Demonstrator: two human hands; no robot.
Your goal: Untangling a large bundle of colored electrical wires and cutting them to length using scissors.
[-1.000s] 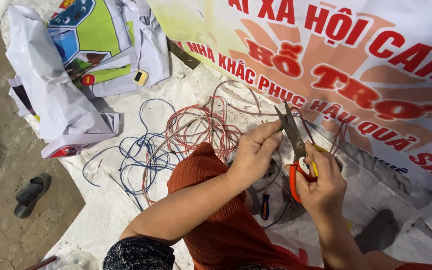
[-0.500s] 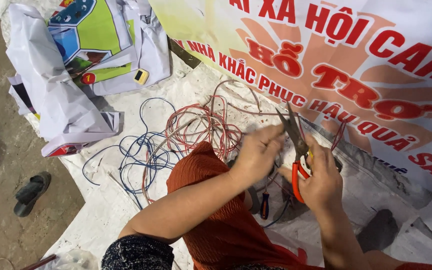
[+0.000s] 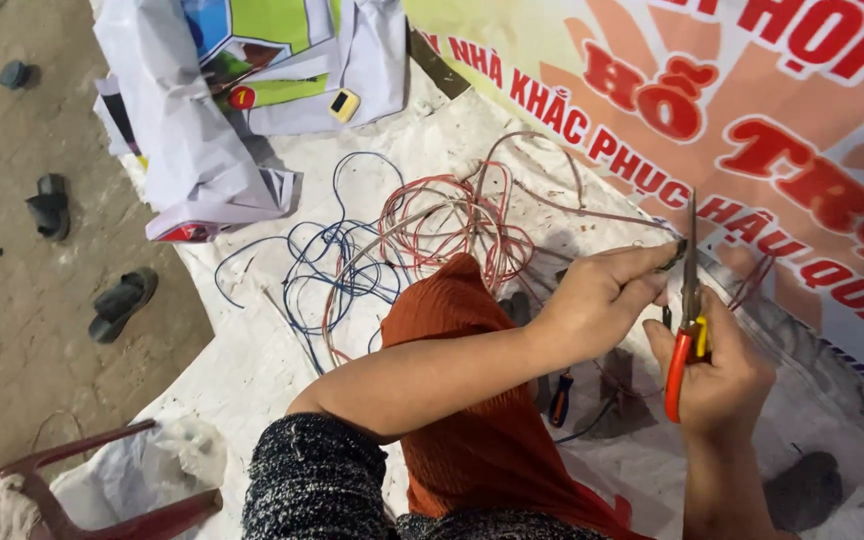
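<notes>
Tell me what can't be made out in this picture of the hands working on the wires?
- Head view: where the left hand pinches the wire, its own fingers cover the spot.
- The tip of the orange-handled cutter in the right hand is too thin to show whether it bites a wire.
- The dark-handled tool is half hidden under the left forearm.
- The printed banner is cut off by the frame edges.

Soft, even daylight, with no glare. Faint shadows pool under both hands (image 3: 602, 300). Focus is sharp, edges slightly stretched.
</notes>
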